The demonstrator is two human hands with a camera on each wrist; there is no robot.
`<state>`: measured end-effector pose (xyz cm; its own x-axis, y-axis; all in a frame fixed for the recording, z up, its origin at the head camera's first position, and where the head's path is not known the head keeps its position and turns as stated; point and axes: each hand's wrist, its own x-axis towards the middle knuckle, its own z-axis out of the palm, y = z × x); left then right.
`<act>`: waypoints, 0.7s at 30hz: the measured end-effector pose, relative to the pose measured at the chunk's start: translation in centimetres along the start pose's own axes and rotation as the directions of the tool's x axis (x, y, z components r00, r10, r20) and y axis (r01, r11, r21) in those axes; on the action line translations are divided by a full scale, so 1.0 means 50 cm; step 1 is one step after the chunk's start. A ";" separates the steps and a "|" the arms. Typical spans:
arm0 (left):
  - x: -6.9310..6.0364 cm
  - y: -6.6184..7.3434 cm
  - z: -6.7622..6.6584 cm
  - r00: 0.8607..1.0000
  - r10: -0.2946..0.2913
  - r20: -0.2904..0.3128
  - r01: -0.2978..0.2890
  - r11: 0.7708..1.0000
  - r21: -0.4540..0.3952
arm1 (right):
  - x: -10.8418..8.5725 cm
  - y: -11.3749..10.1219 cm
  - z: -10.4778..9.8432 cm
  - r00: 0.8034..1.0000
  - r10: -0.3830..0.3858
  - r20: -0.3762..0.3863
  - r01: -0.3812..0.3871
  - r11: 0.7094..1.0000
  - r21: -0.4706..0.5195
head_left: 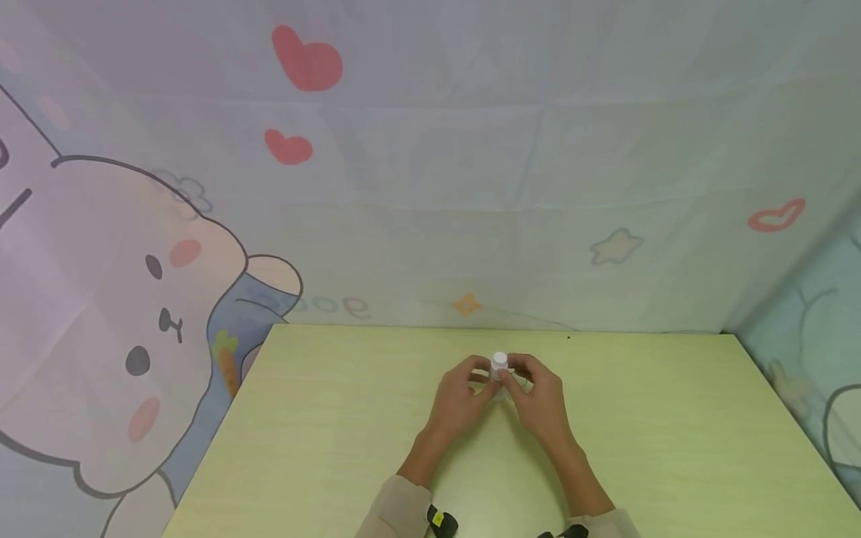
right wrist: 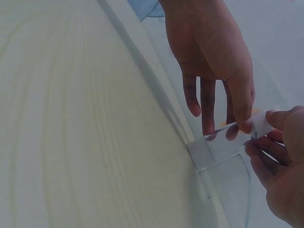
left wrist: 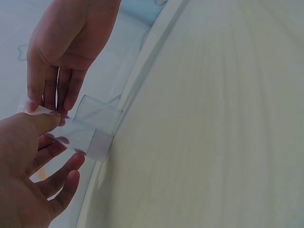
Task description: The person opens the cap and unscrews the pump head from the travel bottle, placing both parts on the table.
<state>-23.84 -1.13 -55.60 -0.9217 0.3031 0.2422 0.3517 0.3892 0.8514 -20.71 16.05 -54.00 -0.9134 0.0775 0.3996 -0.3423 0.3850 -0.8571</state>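
Observation:
A small bottle with a white cap stands upright on the table between both hands. Its body is see-through, with a white band at the base. Close beside it is a clear, rounded plastic piece; whether it is joined to the bottle I cannot tell. My left hand holds the bottle from the left, its thumb at the upper part and some fingers spread by the body. From the other side my right hand pinches it near the cap with thumb and fingertips.
A pale yellow-green wooden table lies under the hands. Its back edge meets a printed cloth backdrop with hearts and a large cartoon animal. One tiny dark speck shows near the back edge.

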 end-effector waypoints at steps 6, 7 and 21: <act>0.000 -0.001 0.000 1.000 0.015 -0.003 -0.015 1.000 0.003 | 0.001 0.000 0.000 1.000 -0.011 -0.004 0.011 1.000 -0.011; 0.000 -0.001 0.001 1.000 0.018 -0.003 -0.018 1.000 0.004 | 0.000 0.000 0.000 1.000 -0.011 -0.008 0.011 1.000 -0.011; -0.001 0.006 0.000 1.000 0.013 0.004 -0.013 1.000 -0.004 | -0.001 0.006 0.001 1.000 0.005 -0.023 -0.005 1.000 -0.003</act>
<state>-23.68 -1.03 -55.37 -0.9163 0.3118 0.2514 0.3631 0.3815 0.8501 -20.78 16.13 -54.28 -0.9098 0.1009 0.4026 -0.3368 0.3873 -0.8582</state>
